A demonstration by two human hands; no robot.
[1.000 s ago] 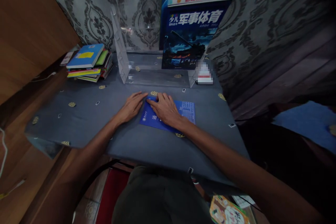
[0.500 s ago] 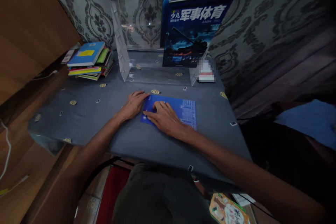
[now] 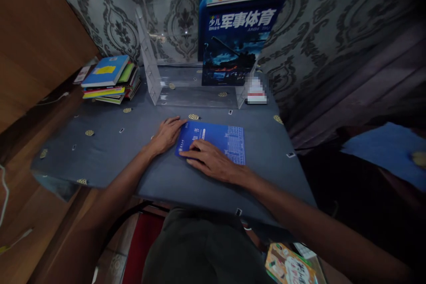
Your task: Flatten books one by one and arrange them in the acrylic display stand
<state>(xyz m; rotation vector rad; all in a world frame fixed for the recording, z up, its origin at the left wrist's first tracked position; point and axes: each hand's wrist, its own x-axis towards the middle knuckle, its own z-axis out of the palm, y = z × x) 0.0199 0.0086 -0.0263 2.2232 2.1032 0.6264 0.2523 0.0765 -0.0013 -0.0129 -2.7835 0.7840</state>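
Observation:
A blue booklet [image 3: 216,133] with white Chinese print and a line drawing of buildings lies flat on the desk, its cover turned sideways to me. My left hand [image 3: 168,134] rests at its upper left corner, fingers stretched out and the tips touching the edge. Across the lower left part of the cover lies my right hand [image 3: 213,159], fingers spread and pointing left, hiding some of the print. Neither hand grips anything.
A clear acrylic rack [image 3: 196,97] stands behind the booklet, holding a dark blue book [image 3: 229,49] with a tank on it. Left of it sits a stack of books [image 3: 108,77]. The grey-blue cloth [image 3: 109,151] covers the desk. Below right lies an orange book [image 3: 289,266].
My right hand has slid down toward the near edge of the booklet, uncovering more white print. My left hand stays at the corner. The view has shifted slightly.

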